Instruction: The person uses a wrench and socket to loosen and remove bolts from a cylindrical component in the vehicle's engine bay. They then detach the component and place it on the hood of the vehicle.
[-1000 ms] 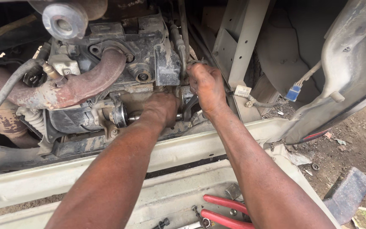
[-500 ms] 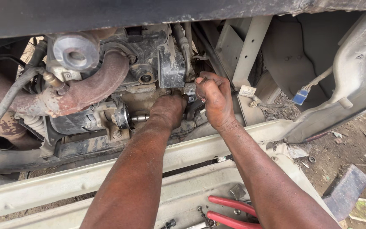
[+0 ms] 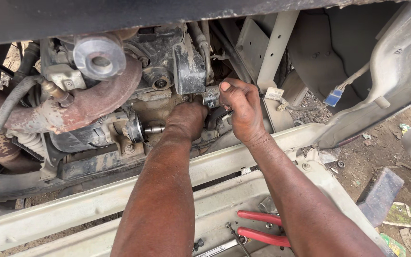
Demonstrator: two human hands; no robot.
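Note:
Both arms reach into a dirty engine bay. My left hand [image 3: 186,119] is pushed in low against the engine block [image 3: 167,71], its fingers curled out of sight behind a short metal shaft [image 3: 153,127]. My right hand [image 3: 241,107] is beside it, fingers pinched on a small grey metal fitting [image 3: 211,95] just under a black bracket. What the left hand holds is hidden.
A rusty exhaust pipe [image 3: 72,109] and a round silver pulley [image 3: 100,58] sit to the left. A pale metal crossmember [image 3: 96,200] runs below my arms. Red-handled pliers [image 3: 262,228] lie on it near my right forearm. A blue connector [image 3: 333,97] hangs at right above dirt ground.
The view has shifted downward, so the engine sits lower in the frame. My right hand moved from gripping higher beside the block to pinching the small fitting. The left hand stays in place.

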